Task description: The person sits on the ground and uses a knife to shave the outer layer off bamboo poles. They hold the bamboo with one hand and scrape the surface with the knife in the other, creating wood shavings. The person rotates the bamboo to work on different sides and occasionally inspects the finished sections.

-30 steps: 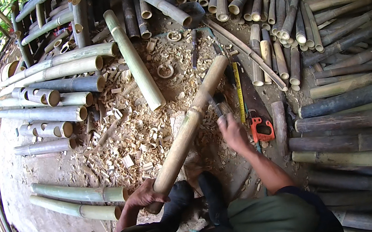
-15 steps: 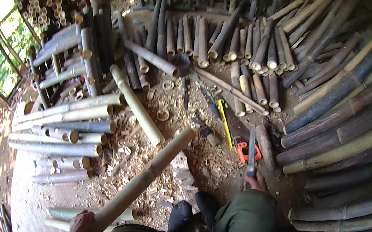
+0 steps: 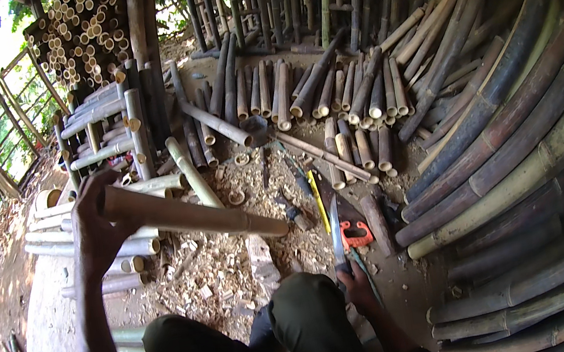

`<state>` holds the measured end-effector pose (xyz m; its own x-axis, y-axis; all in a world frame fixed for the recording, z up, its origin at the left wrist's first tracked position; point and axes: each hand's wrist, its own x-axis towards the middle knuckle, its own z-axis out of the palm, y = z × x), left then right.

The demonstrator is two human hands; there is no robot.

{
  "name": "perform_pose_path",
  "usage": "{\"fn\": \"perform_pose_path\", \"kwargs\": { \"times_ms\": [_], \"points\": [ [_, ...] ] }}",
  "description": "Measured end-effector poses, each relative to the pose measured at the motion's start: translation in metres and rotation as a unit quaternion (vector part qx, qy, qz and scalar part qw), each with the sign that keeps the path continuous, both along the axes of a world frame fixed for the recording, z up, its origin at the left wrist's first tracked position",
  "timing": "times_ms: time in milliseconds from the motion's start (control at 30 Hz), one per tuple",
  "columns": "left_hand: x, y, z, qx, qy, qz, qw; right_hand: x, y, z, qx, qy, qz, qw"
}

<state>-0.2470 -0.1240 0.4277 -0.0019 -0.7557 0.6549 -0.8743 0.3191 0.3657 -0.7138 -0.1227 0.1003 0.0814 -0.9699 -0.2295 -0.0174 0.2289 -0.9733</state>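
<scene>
Since the earlier frame, the left hand (image 3: 95, 221) has risen from beside the left knee, lifting its end of the bamboo tube (image 3: 191, 215), so the tube now slopes down toward the right instead of up. The right hand (image 3: 355, 284) has come in closer to the right knee with the knife (image 3: 336, 232).

The left hand is clamped around the tube's left end. The tube hangs above the shavings (image 3: 219, 280), its right end over the far part of a pale wooden block (image 3: 261, 260); whether the two touch, I cannot tell. The right hand is closed on the knife's handle, the blade pointing to the far side, just left of an orange saw handle (image 3: 360, 241).

Farther off lie a yellow measuring strip (image 3: 319, 203) and, left of it, a short dark tool (image 3: 297, 217). A pale green bamboo pole (image 3: 193, 172) lies beyond the tube. Long bamboo poles (image 3: 497, 193) are laid along the right, while a stack of cut bamboo (image 3: 79, 32) shows its round ends at the far left.
</scene>
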Motion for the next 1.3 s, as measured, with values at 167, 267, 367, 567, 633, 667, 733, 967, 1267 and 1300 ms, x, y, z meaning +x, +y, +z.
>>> {"fn": "perform_pose_path", "kwargs": {
  "times_ms": [167, 267, 367, 567, 633, 667, 733, 967, 1267, 1300],
  "points": [
    [-0.031, 0.021, -0.025, -0.051, 0.271, 0.023, 0.961, 0.029, -0.011, 0.033, -0.029, 0.053, 0.06, 0.996],
    [-0.059, 0.027, -0.028, -0.045, 0.349, -0.031, 0.936, 0.037, -0.021, 0.02, -0.156, 0.176, 0.063, 0.97],
    [-0.067, 0.036, -0.027, -0.068, 0.274, -0.024, 0.959, 0.067, -0.027, 0.056, -0.183, 0.203, 0.099, 0.957],
    [-0.056, 0.046, -0.034, -0.04, 0.286, -0.064, 0.955, 0.099, -0.043, 0.154, -0.297, 0.13, 0.089, 0.942],
    [-0.061, 0.052, -0.027, -0.025, 0.31, -0.056, 0.949, 0.106, -0.043, 0.163, -0.35, 0.115, 0.064, 0.928],
    [-0.06, 0.051, -0.029, -0.041, 0.296, -0.049, 0.953, 0.11, -0.043, 0.159, -0.361, 0.114, 0.058, 0.924],
    [-0.067, 0.044, -0.027, -0.049, 0.257, -0.048, 0.964, 0.115, -0.053, 0.115, -0.336, 0.16, 0.071, 0.925],
    [-0.064, 0.039, -0.03, -0.051, 0.268, -0.042, 0.961, 0.122, -0.074, 0.112, -0.26, 0.267, 0.102, 0.922],
    [-0.074, 0.037, -0.024, -0.034, 0.269, -0.061, 0.961, 0.121, -0.085, 0.068, -0.188, 0.367, 0.129, 0.902],
    [-0.072, 0.038, -0.029, -0.025, 0.29, -0.075, 0.954, 0.119, -0.08, 0.054, -0.232, 0.364, 0.077, 0.899]
  ]
}}
